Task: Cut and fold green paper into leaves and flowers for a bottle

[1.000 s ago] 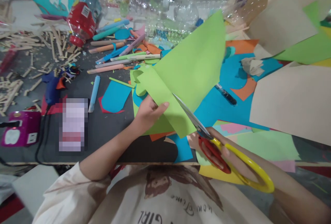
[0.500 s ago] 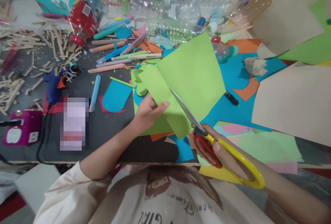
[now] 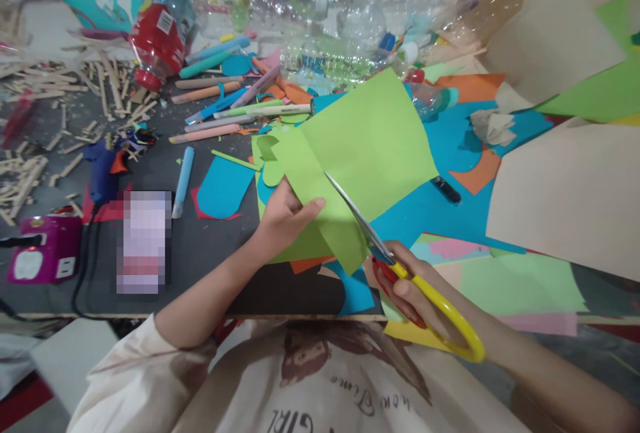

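My left hand (image 3: pixel 293 216) pinches the lower left part of a light green paper sheet (image 3: pixel 373 136), thumb on top and fingers underneath. In my right hand (image 3: pixel 403 273) is a pair of scissors (image 3: pixel 440 310) with one yellow and one red handle. Their blades lie across the sheet, pointing up and left, and a slit runs along them between a lower strip and the larger upper part. The blades look nearly closed. Just left of the sheet, a blue paper cutout (image 3: pixel 226 186) rests on a red piece.
A blue glue gun (image 3: pixel 103 170), a phone (image 3: pixel 144 240) and a purple box with a cable (image 3: pixel 45 246) occupy the left. Behind are markers (image 3: pixel 210 93), wooden sticks (image 3: pixel 30 180), a red bottle (image 3: pixel 157 43) and clear plastic bottles (image 3: pixel 360 20). Beige paper (image 3: pixel 570 193) covers the right.
The scissors' handles have come closer together and the blades have closed on the green sheet. The sheet's upper right part dips slightly. My left hand keeps its hold.
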Motion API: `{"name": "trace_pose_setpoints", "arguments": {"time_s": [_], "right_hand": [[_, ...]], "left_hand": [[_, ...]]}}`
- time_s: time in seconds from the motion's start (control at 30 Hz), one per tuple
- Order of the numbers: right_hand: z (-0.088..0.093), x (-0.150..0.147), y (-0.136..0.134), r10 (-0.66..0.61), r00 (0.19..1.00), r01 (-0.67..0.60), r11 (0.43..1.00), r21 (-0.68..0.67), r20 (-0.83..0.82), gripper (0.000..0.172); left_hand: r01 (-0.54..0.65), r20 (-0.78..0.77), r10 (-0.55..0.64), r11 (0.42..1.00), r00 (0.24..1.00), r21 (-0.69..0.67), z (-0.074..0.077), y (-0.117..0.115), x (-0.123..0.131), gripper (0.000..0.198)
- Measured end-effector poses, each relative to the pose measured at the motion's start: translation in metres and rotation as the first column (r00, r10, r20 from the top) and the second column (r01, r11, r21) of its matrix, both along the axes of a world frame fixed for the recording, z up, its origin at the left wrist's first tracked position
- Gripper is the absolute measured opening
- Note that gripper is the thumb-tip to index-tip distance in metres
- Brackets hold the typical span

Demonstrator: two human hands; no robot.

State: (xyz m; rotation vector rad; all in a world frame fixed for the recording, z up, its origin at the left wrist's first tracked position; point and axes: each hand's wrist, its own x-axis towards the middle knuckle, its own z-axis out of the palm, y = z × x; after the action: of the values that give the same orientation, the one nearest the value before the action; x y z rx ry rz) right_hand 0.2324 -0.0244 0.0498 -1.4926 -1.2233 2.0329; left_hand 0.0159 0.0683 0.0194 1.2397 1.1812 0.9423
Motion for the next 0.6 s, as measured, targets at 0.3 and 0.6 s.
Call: {"name": "trace_pose_setpoints", "arguments": {"time_s": [0.3,0.6], "right_hand": [[-0.015,0.014,-0.007,0.041,0.999,-0.042,0.997,0.057,0.019,0.061],[-0.005,0.023,-0.011,0.143,0.988,-0.151,0.978,0.141,0.06,0.06]], "left_hand": [[-0.073,0.08,0.071,0.997,0.994,0.017,-0.016,0.0,-0.002,0.045],[-0.083,-0.067,0.088,0.994,0.994,0.07,-0.011,-0.001,-0.005,0.039]]}}
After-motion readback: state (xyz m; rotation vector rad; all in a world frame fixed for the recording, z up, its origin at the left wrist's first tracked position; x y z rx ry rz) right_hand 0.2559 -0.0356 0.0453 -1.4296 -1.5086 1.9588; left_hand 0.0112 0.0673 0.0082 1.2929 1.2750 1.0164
